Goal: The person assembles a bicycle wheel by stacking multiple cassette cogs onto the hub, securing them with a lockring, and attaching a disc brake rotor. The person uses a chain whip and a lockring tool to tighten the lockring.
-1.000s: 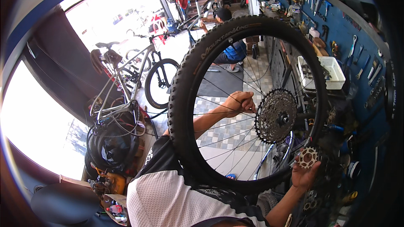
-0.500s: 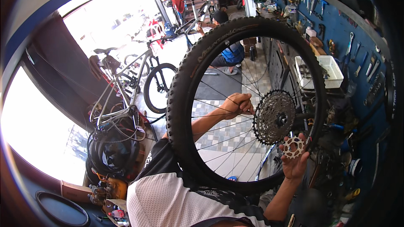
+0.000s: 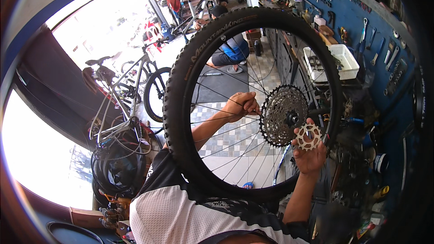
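Holding, right hand [image 3: 309, 162]: I am pinching a small silver sprocket [image 3: 317, 141] by its edge, my thumb and fingers half open around it.
Sprocket: it is facing me, showing just below and to the right of the cassette [image 3: 275, 115]; whether the two are touching I cannot tell.
Left hand [image 3: 242, 106]: I am curling its fingers nearly closed behind the wheel [image 3: 177, 95], near the cassette; whether they are gripping anything I cannot tell.
Wheel: it is standing upright before me, its knobbly black tyre framing my left forearm.
Bench side: a white basket [image 3: 344, 72] is sitting beyond the wheel's right edge, and wrenches [image 3: 364, 29] are hanging on the wall.
Floor: a person in blue [image 3: 236, 53] is crouching by a dark mat [image 3: 221, 89].
Doorway side: a grey bicycle [image 3: 130, 69] is standing to my left.
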Demonstrator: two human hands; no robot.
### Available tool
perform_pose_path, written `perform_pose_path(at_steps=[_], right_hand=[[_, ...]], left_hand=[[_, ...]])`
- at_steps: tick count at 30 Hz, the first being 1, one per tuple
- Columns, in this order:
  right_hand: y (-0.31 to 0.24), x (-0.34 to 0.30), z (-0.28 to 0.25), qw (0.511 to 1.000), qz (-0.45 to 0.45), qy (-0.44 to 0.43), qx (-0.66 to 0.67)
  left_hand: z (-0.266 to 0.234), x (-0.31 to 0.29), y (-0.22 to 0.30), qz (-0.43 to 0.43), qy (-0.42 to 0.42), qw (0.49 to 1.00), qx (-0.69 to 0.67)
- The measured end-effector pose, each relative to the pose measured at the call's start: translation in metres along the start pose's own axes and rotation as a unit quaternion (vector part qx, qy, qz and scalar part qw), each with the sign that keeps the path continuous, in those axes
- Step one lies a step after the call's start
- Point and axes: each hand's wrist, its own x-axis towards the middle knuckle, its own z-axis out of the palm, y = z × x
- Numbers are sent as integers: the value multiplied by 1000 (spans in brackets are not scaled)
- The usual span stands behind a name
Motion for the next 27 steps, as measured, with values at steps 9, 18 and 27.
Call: perform_pose_path(at_steps=[9, 18, 27], right_hand=[[15, 21, -7, 995, 8, 12, 101], [22, 28, -2, 999, -7, 24, 35], [19, 28, -3, 1000, -5, -7, 27]], left_hand=[[-15, 7, -14, 14, -15, 1000, -22], [14, 0, -1, 11, 16, 1000, 14], [1, 2, -2, -2, 4, 1000, 16]])
